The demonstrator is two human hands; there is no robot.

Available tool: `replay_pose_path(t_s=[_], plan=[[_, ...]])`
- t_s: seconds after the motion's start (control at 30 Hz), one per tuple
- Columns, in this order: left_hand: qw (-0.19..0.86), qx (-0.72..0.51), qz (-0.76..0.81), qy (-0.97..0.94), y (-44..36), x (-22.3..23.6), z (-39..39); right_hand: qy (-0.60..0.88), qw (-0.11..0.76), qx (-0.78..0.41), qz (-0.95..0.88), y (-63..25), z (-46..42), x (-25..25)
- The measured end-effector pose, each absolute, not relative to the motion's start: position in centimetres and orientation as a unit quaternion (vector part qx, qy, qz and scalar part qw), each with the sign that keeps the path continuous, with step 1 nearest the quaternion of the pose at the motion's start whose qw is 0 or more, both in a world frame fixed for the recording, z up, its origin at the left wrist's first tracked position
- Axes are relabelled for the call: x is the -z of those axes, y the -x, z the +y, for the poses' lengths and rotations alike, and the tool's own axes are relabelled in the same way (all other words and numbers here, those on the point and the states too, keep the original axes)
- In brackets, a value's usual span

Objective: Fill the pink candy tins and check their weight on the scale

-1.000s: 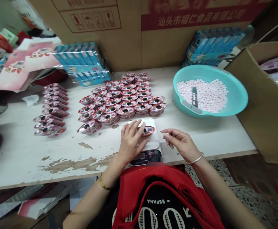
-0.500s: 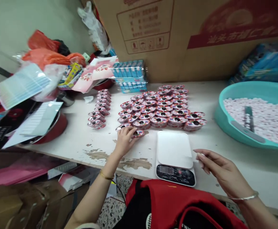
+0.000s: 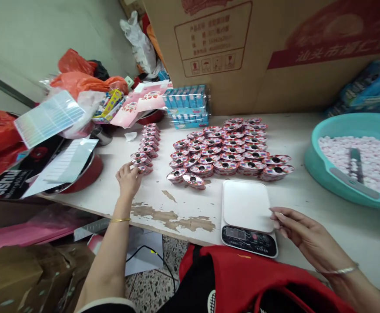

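My left hand (image 3: pixel 128 179) is at the near end of a short column of small eye-shaped printed cartons (image 3: pixel 149 138), its curled fingers on the left end of the nearest carton (image 3: pixel 145 170). Each carton has a dark opening on top. To the right stands a larger group of the same cartons (image 3: pixel 226 166), with one carton (image 3: pixel 194 181) at its near left corner. My right hand (image 3: pixel 296 224) hovers by the right edge of a white kitchen scale (image 3: pixel 247 204), thumb and fingertips pinched together. Whatever they hold is too small to name. The scale's plate is bare.
A turquoise basin (image 3: pixel 318 163) of small pale pink-white pieces, with a scoop (image 3: pixel 356 165) in it, stands at right. Behind are a large cardboard box (image 3: pixel 261 91) and wrapped blue boxes (image 3: pixel 186 102). Papers and a red pot (image 3: pixel 92 176) crowd the left.
My left hand has left the carton at the near corner of the larger group and moved left to the short column. My right hand stays pinched beside the scale. The view has shifted slightly left.
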State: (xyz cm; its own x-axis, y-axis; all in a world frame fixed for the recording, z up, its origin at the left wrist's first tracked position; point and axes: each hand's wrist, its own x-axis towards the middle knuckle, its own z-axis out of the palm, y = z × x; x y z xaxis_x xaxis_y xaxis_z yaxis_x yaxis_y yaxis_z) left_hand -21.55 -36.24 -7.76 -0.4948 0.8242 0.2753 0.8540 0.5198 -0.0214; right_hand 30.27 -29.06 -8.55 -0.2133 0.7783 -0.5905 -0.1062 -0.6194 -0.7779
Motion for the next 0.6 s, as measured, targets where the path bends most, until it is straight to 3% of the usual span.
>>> replay_pose_path(t_s=[0.2, 0.27, 0.43, 0.6], plan=[[0.133, 0.288, -0.763, 0.563, 13.3, 2.8, -34.9, 0.513, 0.342, -0.713, -0.333, -30.0, -28.7, 8.7], [0.081, 0.335, -0.719, 0.604, 7.9, 1.8, -33.8, 0.507, 0.348, -0.712, -0.339, -30.0, -28.6, 8.9], [-0.099, 0.286, -0.575, 0.760, -4.8, 4.5, -30.6, 0.500, 0.325, -0.691, -0.408, -30.8, -29.1, 9.5], [-0.104, 0.224, -0.539, 0.806, -8.7, 7.8, -28.4, 0.521, 0.338, -0.651, -0.437, -32.4, -29.6, 9.3]])
